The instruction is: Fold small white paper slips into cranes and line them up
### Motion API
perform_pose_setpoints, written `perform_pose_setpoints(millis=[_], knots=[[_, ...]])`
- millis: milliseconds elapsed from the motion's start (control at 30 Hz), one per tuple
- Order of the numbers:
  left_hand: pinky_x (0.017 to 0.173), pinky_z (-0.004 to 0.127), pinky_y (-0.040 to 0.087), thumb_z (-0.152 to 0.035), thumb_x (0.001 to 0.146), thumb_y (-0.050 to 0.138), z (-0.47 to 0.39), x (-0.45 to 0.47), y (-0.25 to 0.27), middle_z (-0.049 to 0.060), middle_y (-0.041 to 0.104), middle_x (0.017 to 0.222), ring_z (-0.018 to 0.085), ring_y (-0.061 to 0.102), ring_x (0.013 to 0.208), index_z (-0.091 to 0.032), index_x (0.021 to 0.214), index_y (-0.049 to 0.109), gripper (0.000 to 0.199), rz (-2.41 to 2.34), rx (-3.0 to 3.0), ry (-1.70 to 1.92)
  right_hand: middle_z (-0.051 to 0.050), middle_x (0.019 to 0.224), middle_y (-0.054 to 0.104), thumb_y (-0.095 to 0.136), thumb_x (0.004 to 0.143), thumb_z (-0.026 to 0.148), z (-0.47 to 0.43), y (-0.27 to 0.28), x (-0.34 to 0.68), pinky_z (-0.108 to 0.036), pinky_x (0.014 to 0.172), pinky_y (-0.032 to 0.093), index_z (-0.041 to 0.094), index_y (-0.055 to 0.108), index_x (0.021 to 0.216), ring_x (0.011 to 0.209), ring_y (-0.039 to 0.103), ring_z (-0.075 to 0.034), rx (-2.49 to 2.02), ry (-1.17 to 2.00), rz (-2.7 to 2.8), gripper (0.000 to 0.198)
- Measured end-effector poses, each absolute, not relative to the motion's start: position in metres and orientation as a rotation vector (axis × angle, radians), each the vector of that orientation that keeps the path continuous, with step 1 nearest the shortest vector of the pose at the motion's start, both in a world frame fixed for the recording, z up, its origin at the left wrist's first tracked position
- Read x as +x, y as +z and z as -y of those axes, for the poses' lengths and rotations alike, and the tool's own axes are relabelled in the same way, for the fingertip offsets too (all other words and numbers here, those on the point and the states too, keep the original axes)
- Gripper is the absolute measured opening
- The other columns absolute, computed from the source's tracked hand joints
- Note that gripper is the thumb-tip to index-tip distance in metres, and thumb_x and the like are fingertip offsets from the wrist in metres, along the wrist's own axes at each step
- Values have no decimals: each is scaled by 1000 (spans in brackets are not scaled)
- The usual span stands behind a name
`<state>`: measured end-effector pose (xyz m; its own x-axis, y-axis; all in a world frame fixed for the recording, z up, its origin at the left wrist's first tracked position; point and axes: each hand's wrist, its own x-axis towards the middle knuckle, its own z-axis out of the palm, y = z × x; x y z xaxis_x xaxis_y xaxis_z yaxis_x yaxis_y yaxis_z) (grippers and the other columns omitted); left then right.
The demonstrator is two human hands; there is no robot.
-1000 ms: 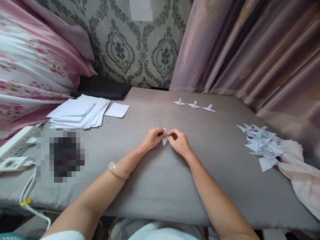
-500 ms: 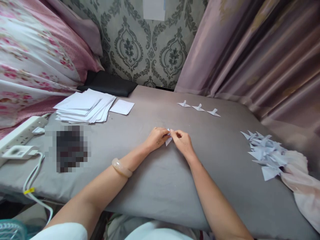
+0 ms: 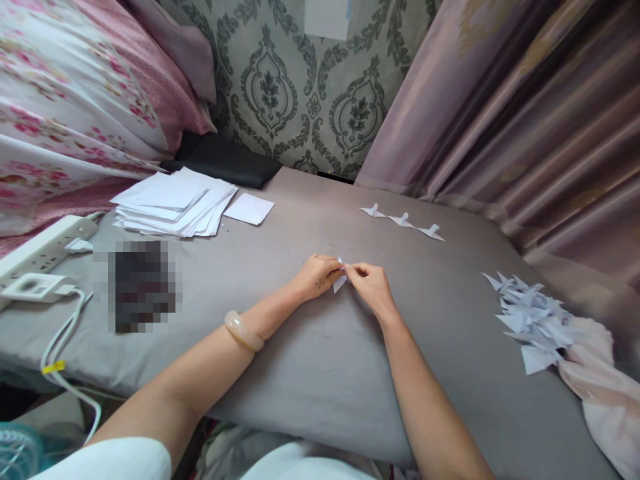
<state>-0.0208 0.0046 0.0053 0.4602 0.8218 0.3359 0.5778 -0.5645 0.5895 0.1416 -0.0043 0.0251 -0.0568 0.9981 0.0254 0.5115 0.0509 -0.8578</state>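
Observation:
Over the middle of the grey-covered table, my left hand (image 3: 319, 275) and my right hand (image 3: 371, 285) meet fingertip to fingertip on a small piece of folded white paper (image 3: 340, 285). Both hands are closed in a pinch on it. A pointed tip shows above the fingers and a flap below; the fingers hide the rest of its shape. Farther back, three small folded paper birds (image 3: 401, 220) stand in a row. To the right lies a heap of folded white paper pieces (image 3: 537, 313) with pointed ends.
A stack of white paper sheets (image 3: 165, 203) lies at the back left, with a smaller pile of square paper (image 3: 249, 208) beside it. A power strip (image 3: 50, 247) with cables and a blurred dark object (image 3: 143, 287) are on the left. Pale cloth (image 3: 590, 373) lies at the right edge.
The view has shifted and tilted slightly. My right fingers have moved a little on the folded paper, which both hands still pinch.

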Motion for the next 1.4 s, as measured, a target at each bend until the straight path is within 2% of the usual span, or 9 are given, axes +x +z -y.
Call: perform_pose_setpoints(millis=[233, 367, 533, 700, 867, 1133, 1400], knots=[[66, 22, 42, -27, 90, 51, -6, -22, 5, 4, 68, 78, 13, 60, 72, -17, 87, 70, 22, -1139, 2165, 941, -4, 67, 66, 60, 72, 42, 6, 31, 142, -25, 57, 41, 16, 72, 76, 64, 57, -14, -1536, 1110, 1514, 29], [64, 20, 40, -27, 90, 52, -5, -22, 5, 2, 68, 76, 13, 60, 70, -18, 85, 70, 21, -1161, 2134, 914, 2, 57, 55, 66, 67, 42, 7, 37, 141, -22, 48, 34, 16, 70, 73, 54, 46, -10, -1568, 1262, 1351, 28], [68, 21, 42, -27, 91, 50, -5, -23, 6, 3, 69, 81, 13, 61, 74, -17, 87, 70, 24, -1123, 2129, 872, 4, 53, 48, 68, 62, 39, 5, 36, 141, -20, 41, 27, 14, 67, 68, 48, 41, -7, -1551, 1432, 1201, 25], [68, 21, 44, -27, 87, 56, -3, -23, 7, 4, 69, 87, 13, 61, 75, -17, 90, 70, 17, -1149, 2045, 945, 3, 55, 48, 68, 61, 37, 5, 33, 140, -20, 39, 26, 15, 64, 68, 48, 41, -7, -1516, 1455, 1165, 24], [68, 21, 46, -24, 82, 62, -2, -21, 8, 4, 71, 83, 13, 63, 73, -17, 86, 70, 12, -1176, 1953, 1020, 3, 56, 48, 66, 61, 34, 6, 31, 139, -19, 38, 24, 15, 63, 66, 49, 40, -6, -1484, 1474, 1150, 20], [70, 22, 46, -25, 85, 58, -2, -21, 9, 4, 73, 86, 14, 65, 77, -17, 85, 71, 15, -1162, 1951, 1018, 3, 56, 47, 69, 60, 36, 5, 30, 140, -18, 37, 25, 15, 62, 65, 49, 40, -6, -1467, 1485, 1121, 23], [70, 22, 46, -28, 86, 57, -1, -20, 11, 4, 72, 84, 14, 64, 76, -17, 84, 71, 18, -1146, 1956, 1028, 5, 49, 45, 66, 61, 30, 6, 31, 139, -18, 35, 24, 15, 61, 63, 43, 37, -5, -1518, 1461, 1100, 16]])
